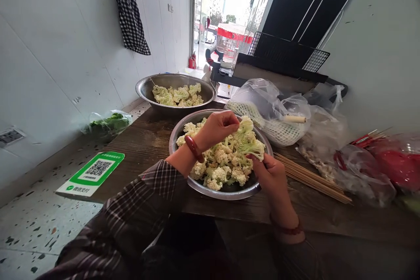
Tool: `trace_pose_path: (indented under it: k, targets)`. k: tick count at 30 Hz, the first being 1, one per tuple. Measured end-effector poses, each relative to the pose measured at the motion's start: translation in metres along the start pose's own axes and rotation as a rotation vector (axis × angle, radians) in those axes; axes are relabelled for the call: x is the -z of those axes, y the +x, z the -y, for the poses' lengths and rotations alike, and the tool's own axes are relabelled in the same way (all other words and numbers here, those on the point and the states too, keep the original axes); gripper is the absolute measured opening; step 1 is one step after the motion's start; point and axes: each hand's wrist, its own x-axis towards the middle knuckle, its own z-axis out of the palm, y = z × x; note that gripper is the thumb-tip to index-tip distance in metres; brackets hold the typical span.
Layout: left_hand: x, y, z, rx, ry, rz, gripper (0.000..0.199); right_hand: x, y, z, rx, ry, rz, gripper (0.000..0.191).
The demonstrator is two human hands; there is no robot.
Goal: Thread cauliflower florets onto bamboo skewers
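Note:
A cauliflower floret (252, 145) with pale green stems is in the fingers of my right hand (269, 174), above the right side of a metal bowl (226, 194). My left hand (219, 129) is closed in a pinch over the bowl, its fingertips next to the upper end of the florets. What that pinch holds, if anything, is hidden. Loose cauliflower pieces (225, 173) fill the bowl below both hands. To the right of my right hand, a bundle of thin wooden skewers (315, 180) lies on the dark wooden table (144, 140).
Behind stands a second metal bowl (144, 92) with skewered cauliflower (180, 95). Plastic bags (285, 111) and red packages (393, 164) crowd the right side. A green payment card (95, 171) lies at the left edge, near a bag of greens (113, 121).

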Motion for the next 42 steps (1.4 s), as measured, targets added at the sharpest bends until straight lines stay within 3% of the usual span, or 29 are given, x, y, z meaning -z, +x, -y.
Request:
trace_pose_path:
  k: [5, 9, 14, 20, 29, 32, 37, 42]
  targets:
    - [0.001, -0.002, -0.005, 0.074, -0.102, -0.045, 0.027, -0.002, 0.001, -0.004, -0.035, 0.091, -0.011, 0.040]
    - [-0.001, -0.003, -0.005, 0.187, -0.129, 0.022, 0.042, -0.002, 0.002, -0.004, -0.018, 0.089, 0.034, 0.042]
    - [-0.001, -0.002, -0.001, 0.209, -0.238, 0.118, 0.036, 0.002, 0.003, -0.004, -0.021, 0.118, 0.092, 0.041]
    - [0.002, 0.001, 0.002, 0.238, -0.312, 0.151, 0.031, 0.004, 0.005, 0.000, -0.023, 0.151, 0.123, 0.039]
    - [-0.006, -0.003, 0.000, 0.322, -0.345, 0.106, 0.040, 0.003, 0.005, 0.001, 0.019, 0.071, 0.122, 0.040]
    - [-0.007, -0.003, 0.001, 0.300, -0.355, 0.091, 0.039, 0.001, 0.004, 0.003, 0.020, 0.034, 0.122, 0.041]
    - [-0.005, -0.002, 0.002, 0.262, -0.332, -0.064, 0.037, -0.003, 0.002, 0.007, 0.057, -0.045, 0.121, 0.037]
    - [-0.005, -0.002, 0.002, 0.263, -0.318, -0.060, 0.041, -0.004, 0.001, 0.007, 0.145, -0.098, 0.099, 0.034]
